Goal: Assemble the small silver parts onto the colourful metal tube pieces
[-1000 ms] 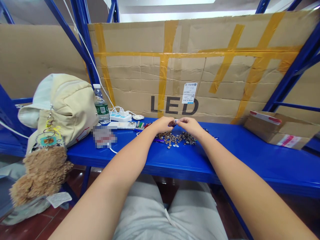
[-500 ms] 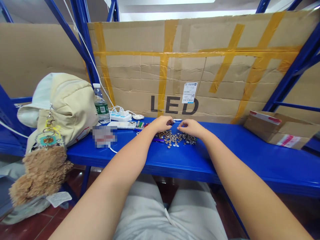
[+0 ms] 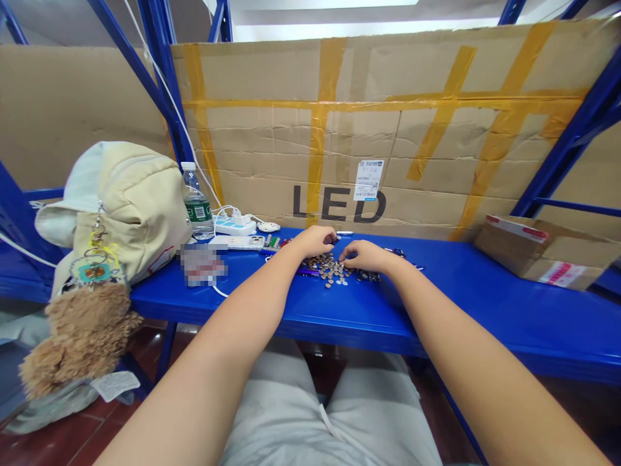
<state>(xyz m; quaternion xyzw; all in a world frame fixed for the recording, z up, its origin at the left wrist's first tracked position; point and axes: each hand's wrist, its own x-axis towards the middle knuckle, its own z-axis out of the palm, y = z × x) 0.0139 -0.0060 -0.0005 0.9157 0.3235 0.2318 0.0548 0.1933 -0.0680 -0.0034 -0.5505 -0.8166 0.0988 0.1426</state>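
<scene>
Heap of small round silver metal discs [image 3: 331, 268] loose on blue metal shelf [image 3: 485, 304]. Left hand [image 3: 314, 241] pinches small dark piece [image 3: 334, 240] at heap's far edge. Right hand [image 3: 367, 256] curled onto heap, grip unclear. Most discs apparently unhandled.

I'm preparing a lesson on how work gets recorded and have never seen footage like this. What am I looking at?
There is no machine: a person wears a camera on the head, looking down at their own bare arms. The left hand pinches a small dark piece, too small to identify. The right hand has its fingertips at a pile of small round metal pieces on a blue shelf. To the left stand a cream backpack, a water bottle and a power strip; taped cardboard marked LED stands behind.
</scene>
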